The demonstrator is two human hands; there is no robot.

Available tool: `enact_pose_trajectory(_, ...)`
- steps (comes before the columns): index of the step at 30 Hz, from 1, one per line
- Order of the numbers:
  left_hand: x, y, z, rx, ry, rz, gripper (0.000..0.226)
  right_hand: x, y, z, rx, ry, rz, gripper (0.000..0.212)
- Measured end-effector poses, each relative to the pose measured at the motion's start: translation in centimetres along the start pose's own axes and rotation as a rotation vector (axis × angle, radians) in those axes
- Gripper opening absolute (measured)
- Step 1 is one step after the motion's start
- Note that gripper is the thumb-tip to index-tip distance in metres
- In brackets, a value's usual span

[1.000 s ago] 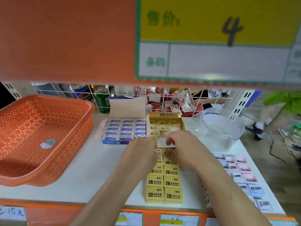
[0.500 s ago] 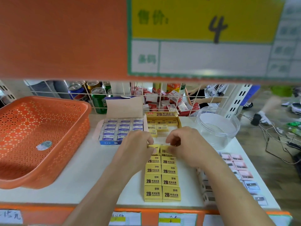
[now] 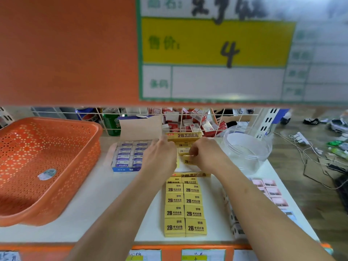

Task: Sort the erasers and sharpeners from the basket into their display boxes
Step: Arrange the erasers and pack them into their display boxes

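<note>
A white counter [image 3: 90, 204] runs under an orange shelf edge [image 3: 66, 53] that bears a blurred price label [image 3: 216, 53] with a yellow band and a handwritten 4. A white wire grid [image 3: 235, 115] backs the counter, with drink cans [image 3: 111, 123] and red-and-white cartons [image 3: 188, 123] behind it. At right, the wood-patterned floor [image 3: 290, 176] carries cables [image 3: 301, 155] and shoes [image 3: 338, 125].

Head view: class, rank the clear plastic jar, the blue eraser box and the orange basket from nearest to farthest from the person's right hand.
1. The clear plastic jar, just right of the right hand, which pinches a yellow 2B eraser.
2. The blue eraser box, to its left, beyond the left hand.
3. The orange basket, farthest left.
</note>
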State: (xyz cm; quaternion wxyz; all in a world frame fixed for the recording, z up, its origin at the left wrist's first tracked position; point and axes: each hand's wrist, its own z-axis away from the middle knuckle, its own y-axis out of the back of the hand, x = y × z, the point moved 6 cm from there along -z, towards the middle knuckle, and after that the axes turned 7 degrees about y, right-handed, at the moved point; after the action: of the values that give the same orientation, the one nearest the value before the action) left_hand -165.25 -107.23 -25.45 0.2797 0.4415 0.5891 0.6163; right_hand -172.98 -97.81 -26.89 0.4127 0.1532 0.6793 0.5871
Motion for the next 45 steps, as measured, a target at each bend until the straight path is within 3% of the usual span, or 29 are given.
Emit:
enact_pose_trajectory(7,-1.2,-1.2,-0.2,-0.148,-0.02,0.037,0.029,-0.6,-0.3,0.4,-0.045,0.042,0.061,0.026)
enact_pose_trajectory(25,-1.6,-0.7,-0.2,-0.162,-0.079,0.162,0.017,-0.6,0.3,0.4,0.038,0.03,0.0,0.014)
enact_pose_trajectory(29,-1.7,0.2,1.8,-0.134,-0.16,0.222,0.01,-1.3,0.7,2.3,-0.161,0.074,-0.063,0.003)
enact_pose_trajectory(31,-1.7,0.1,2.8,-0.176,-0.171,0.251,0.012,-1.7,0.5,3.4,-0.248,0.086,-0.074,0.011)
enact_pose_trajectory(37,-2.0,-1.3,4.7,-0.339,-0.124,0.174,0.025,-2.2,0.4,5.2,-0.255,0.089,-0.078,0.01)
enact_pose_trajectory(40,-2.0,-1.1,5.0,-0.324,-0.107,0.168,0.023,-2.3,-0.5,5.9,-0.332,0.081,-0.063,0.01)
enact_pose_trajectory(45,-2.1,-0.8,5.4,-0.305,-0.072,0.221,0.022,-2.3,-0.5,6.1,-0.298,0.098,-0.087,0.009)
